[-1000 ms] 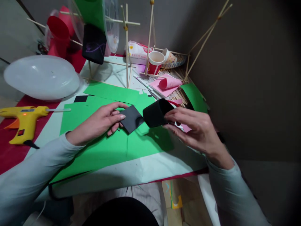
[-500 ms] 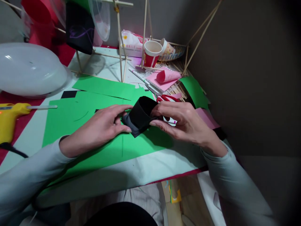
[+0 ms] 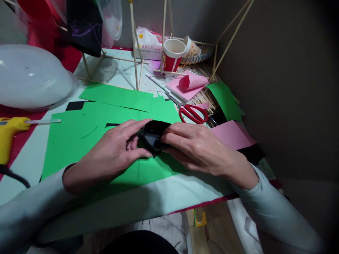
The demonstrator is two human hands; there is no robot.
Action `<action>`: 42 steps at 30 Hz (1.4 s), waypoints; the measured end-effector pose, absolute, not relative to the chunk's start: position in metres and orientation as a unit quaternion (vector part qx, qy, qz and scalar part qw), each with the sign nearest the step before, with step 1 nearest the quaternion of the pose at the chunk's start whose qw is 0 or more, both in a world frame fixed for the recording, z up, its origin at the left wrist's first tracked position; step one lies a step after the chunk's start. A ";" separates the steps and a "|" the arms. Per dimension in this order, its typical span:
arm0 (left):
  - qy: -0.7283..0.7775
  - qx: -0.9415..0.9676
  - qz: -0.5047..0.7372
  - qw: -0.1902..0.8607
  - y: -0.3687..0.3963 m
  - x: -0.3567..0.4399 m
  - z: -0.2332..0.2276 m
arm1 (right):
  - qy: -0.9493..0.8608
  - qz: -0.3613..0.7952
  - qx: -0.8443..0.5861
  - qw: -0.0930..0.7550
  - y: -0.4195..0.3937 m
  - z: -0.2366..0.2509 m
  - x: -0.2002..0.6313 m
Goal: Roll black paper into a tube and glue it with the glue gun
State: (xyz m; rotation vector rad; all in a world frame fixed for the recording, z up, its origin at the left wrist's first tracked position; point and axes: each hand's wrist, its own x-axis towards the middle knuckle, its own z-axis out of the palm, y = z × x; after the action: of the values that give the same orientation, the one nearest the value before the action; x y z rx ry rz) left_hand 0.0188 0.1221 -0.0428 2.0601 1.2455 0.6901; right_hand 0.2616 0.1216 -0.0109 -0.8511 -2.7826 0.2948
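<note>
A black paper tube (image 3: 151, 145), its opening tipped toward me, is between my two hands above the green paper (image 3: 79, 151). My left hand (image 3: 116, 150) curves around its left side, with the thumb at the lower front and the index finger along the far edge. My right hand (image 3: 198, 146) pinches the tube's right wall, some fingers inside the opening. A dark corner of a flat black piece shows under the tube at the front; the rest of it is hidden. Beyond my right hand lie red-handled scissors (image 3: 193, 114).
At left are a yellow glue gun (image 3: 12, 132) and a shiny white balloon (image 3: 34, 77). Thin wooden sticks form a frame (image 3: 134, 46) at the back, near a red paper cup (image 3: 173, 56). Pink paper (image 3: 233, 135) and more sticks lie at right, close to a wall.
The black tube has tilted so its opening now faces me more. My right hand has moved slightly down and left with it, leaving the scissors in fuller view.
</note>
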 end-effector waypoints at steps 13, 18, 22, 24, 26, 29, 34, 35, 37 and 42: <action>0.493 0.784 0.262 0.272 0.123 0.020 -0.050 | -0.854 0.246 -0.350 0.296 0.126 -0.002 0.282; 0.498 0.781 0.255 0.276 0.115 0.014 -0.049 | -0.851 0.241 -0.384 0.266 0.130 -0.008 0.293; 0.484 0.799 0.284 0.215 0.103 0.014 -0.044 | -0.870 0.238 -0.371 0.220 0.131 -0.015 0.294; 0.471 0.821 0.274 0.170 0.099 0.017 -0.041 | -0.881 0.226 -0.362 0.205 0.132 -0.019 0.292; 0.452 0.844 0.262 0.124 0.099 0.020 -0.039 | -0.887 0.223 -0.355 0.193 0.133 -0.023 0.290; 0.435 0.863 0.242 0.088 0.100 0.024 -0.039 | -0.892 0.223 -0.341 0.196 0.134 -0.026 0.289; 0.421 0.877 0.216 0.080 0.101 0.028 -0.041 | -0.894 0.219 -0.334 0.201 0.134 -0.030 0.288; 0.418 0.879 0.214 0.077 0.101 0.029 -0.042 | -0.895 0.219 -0.333 0.199 0.135 -0.031 0.288; 0.414 0.882 0.217 0.064 0.100 0.030 -0.043 | -0.896 0.221 -0.326 0.203 0.135 -0.034 0.285; 0.426 0.878 0.216 0.040 0.097 0.033 -0.045 | -0.899 0.223 -0.308 0.216 0.138 -0.040 0.281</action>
State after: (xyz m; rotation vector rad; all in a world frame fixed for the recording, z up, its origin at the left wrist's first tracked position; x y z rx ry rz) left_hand 0.0330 0.0973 -0.0455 2.6903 1.3051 0.6608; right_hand 0.2812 0.1378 -0.0405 -0.8536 -2.4933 0.6171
